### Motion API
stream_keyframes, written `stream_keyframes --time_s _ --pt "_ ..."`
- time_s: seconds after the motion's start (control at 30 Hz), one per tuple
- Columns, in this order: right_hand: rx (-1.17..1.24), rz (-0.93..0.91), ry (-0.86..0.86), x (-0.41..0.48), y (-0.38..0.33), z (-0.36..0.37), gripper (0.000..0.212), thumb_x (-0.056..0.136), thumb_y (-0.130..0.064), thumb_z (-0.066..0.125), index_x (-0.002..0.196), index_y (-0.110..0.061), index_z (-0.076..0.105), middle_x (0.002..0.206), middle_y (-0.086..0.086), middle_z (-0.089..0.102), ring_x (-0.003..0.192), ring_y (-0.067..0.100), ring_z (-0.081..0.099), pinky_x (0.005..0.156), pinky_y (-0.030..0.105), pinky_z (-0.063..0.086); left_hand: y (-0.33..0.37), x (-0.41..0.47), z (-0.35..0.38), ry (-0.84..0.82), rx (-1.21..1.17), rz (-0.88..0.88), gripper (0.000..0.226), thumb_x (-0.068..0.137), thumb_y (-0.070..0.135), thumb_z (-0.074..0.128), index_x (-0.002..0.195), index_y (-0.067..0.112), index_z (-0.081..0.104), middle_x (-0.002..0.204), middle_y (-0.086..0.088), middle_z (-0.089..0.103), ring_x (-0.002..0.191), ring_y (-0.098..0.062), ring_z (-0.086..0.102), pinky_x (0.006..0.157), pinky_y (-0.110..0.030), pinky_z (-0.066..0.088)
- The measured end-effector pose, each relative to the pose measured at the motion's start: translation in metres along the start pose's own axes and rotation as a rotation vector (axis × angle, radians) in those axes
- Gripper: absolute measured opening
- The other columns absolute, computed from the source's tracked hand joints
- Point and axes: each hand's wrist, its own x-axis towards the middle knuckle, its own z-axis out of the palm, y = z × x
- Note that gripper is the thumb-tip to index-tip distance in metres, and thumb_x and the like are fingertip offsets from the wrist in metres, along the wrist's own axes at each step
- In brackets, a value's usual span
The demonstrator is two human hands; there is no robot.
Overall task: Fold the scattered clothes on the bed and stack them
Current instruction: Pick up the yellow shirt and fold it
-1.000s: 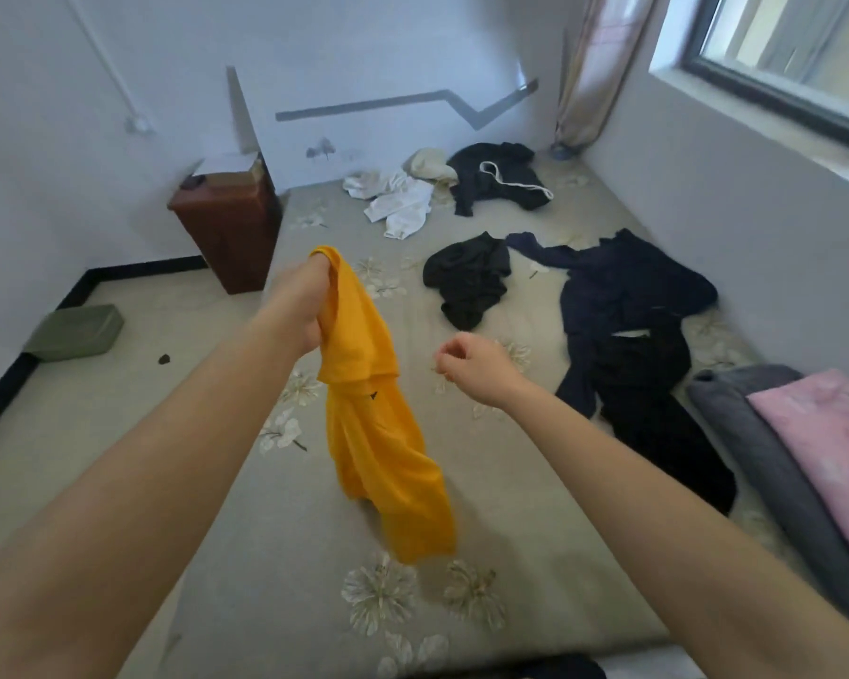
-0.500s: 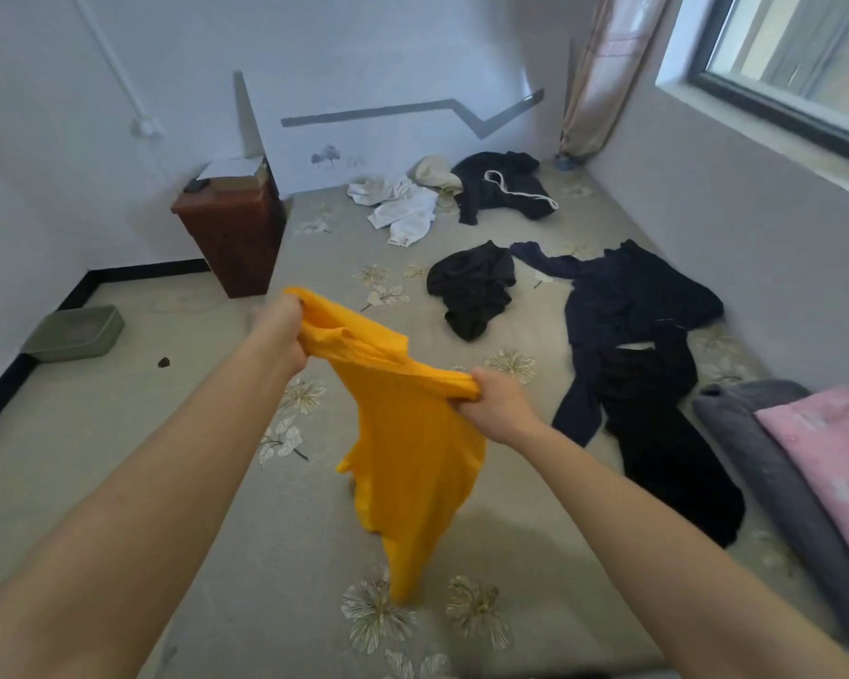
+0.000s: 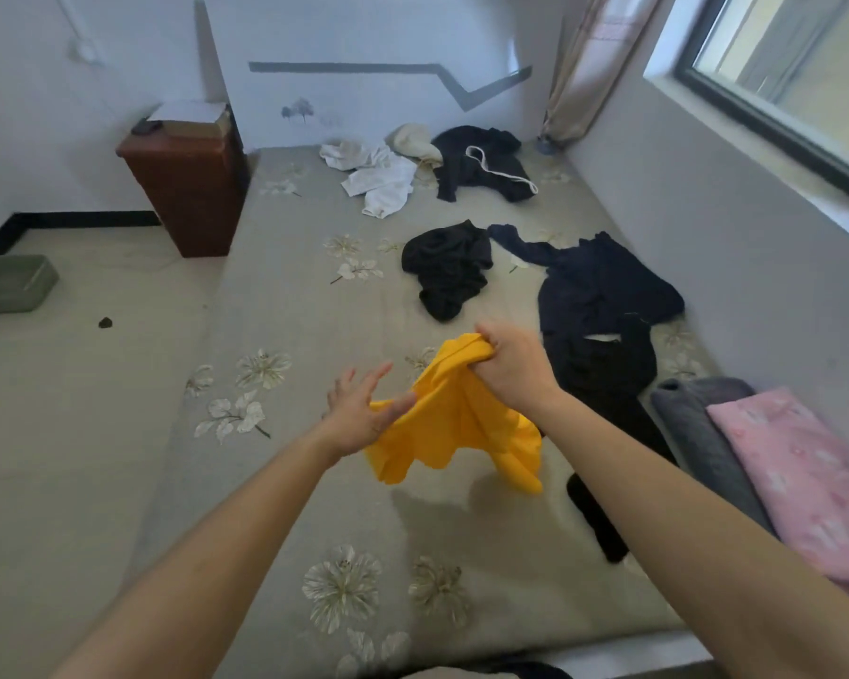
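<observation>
A yellow garment (image 3: 452, 423) hangs bunched above the bed (image 3: 275, 482). My right hand (image 3: 510, 370) grips its gathered top edge in a fist. My left hand (image 3: 359, 414) is beside it with fingers spread, thumb and palm touching the cloth's left side. Scattered further up the bed lie a crumpled black garment (image 3: 447, 267), a dark navy top (image 3: 604, 291), black trousers (image 3: 604, 379), a white garment (image 3: 378, 178), a cream piece (image 3: 415, 142) and a black hoodie with a white drawstring (image 3: 481, 161).
A pink blanket (image 3: 805, 477) on a grey one (image 3: 697, 433) lies at the bed's right edge, against the wall under the window. A brown nightstand (image 3: 187, 188) stands left of the bed's head. A green mat (image 3: 11, 281) is on the floor.
My left hand has let go of the yellow garment's edge and spread its fingers. My right hand keeps its grip, and the garment now hangs from it alone, nearer the dark clothes.
</observation>
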Motion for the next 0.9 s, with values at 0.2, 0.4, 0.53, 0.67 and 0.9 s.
stream_keyframes --time_s 0.2,0.4,0.53,0.67,0.9 --pt "-0.008 -0.067 -0.047 0.006 0.004 -0.025 0.018 0.089 -0.014 0.068 0.075 -0.020 0.059 0.077 -0.003 0.057 0.074 0.015 0.055 0.065 0.030 0.047 0.004 0.001 0.024 -0.181 -0.101 0.114 0.022 0.089 0.026 0.073 0.109 0.020 0.065 0.109 0.003 0.063 0.103 -0.014 0.055 0.084 -0.028 0.041" --pt "-0.442 -0.056 -0.411 0.008 0.037 -0.049 0.015 0.095 -0.020 0.063 0.105 -0.030 0.060 0.095 -0.008 0.055 0.086 0.009 0.055 0.073 0.025 0.046 0.006 0.006 -0.020 0.325 0.067 0.172 0.037 0.086 0.020 0.071 0.061 0.022 0.044 0.062 0.001 0.048 0.066 -0.021 0.048 0.053 -0.030 0.029" --pt "-0.415 0.036 -0.479 0.008 0.043 -0.052 0.017 0.096 -0.019 0.062 0.092 -0.035 0.056 0.087 -0.006 0.061 0.082 0.012 0.061 0.075 0.029 0.055 0.012 0.006 -0.068 0.317 0.438 0.385 0.023 0.086 0.006 0.064 0.071 0.018 0.051 0.071 0.001 0.050 0.077 -0.029 0.056 0.058 -0.034 0.034" --pt "-0.043 0.118 -0.591 0.015 0.029 -0.063 0.026 0.092 -0.020 0.071 0.113 -0.030 0.059 0.104 -0.005 0.063 0.098 0.015 0.062 0.082 0.029 0.050 0.021 0.000 -0.102 0.357 0.597 0.419 0.026 0.089 -0.004 0.051 0.090 0.021 0.055 0.090 0.000 0.047 0.083 -0.026 0.051 0.061 -0.031 0.034" --pt "0.277 0.076 -0.651 0.029 -0.023 -0.095 0.038 0.095 -0.012 0.065 0.128 -0.030 0.058 0.118 -0.012 0.061 0.105 0.009 0.057 0.087 0.030 0.047 0.056 -0.022 -0.164 0.732 0.378 0.500 0.050 0.086 -0.008 0.056 0.127 0.021 0.057 0.114 -0.007 0.050 0.090 -0.016 0.048 0.076 -0.034 0.048"
